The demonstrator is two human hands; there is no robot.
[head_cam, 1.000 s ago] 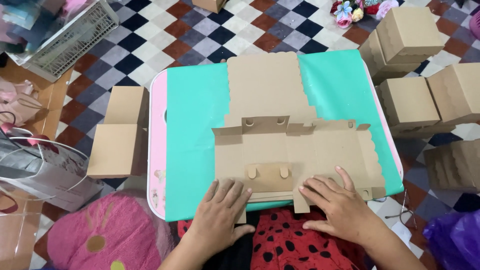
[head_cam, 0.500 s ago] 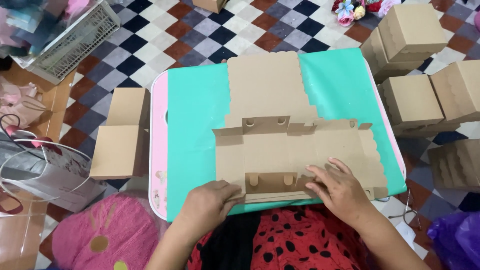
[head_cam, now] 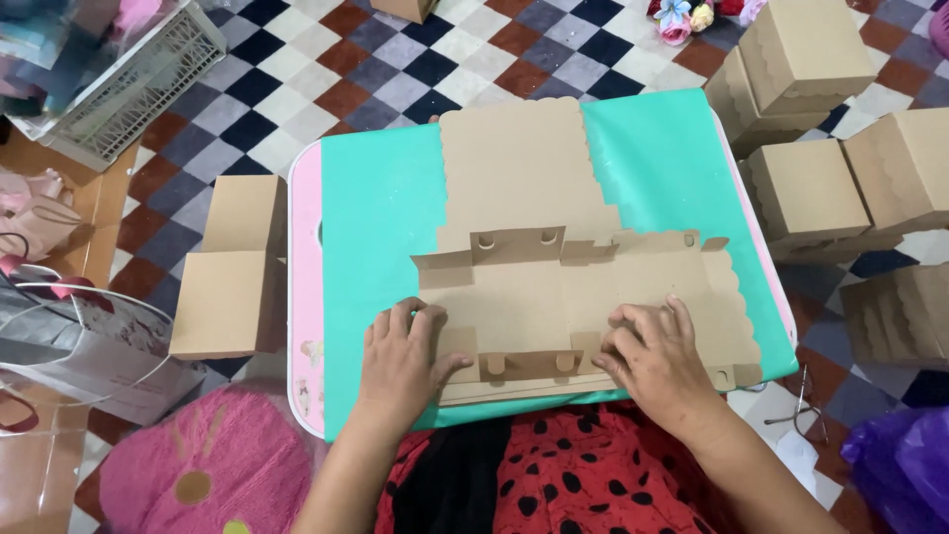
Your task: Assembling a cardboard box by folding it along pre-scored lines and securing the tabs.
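Near flap now folded up; left hand (head_cam: pixel 403 354), right hand (head_cam: pixel 654 358) pressing flat, fingers spread, on cardboard box blank (head_cam: pixel 554 287).

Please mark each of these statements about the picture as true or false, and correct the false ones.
1. Both hands press on a flat cardboard sheet. True: the left hand and the right hand lie on its near edge.
2. The sheet lies on a green table top. True.
3. The folded boxes are stacked on the table. False: they stand on the tiled floor, to the right of it.
4. The left hand holds scissors. False: it holds nothing and lies flat on the cardboard.
5. A pink cushion lies on the floor at the lower left. True.
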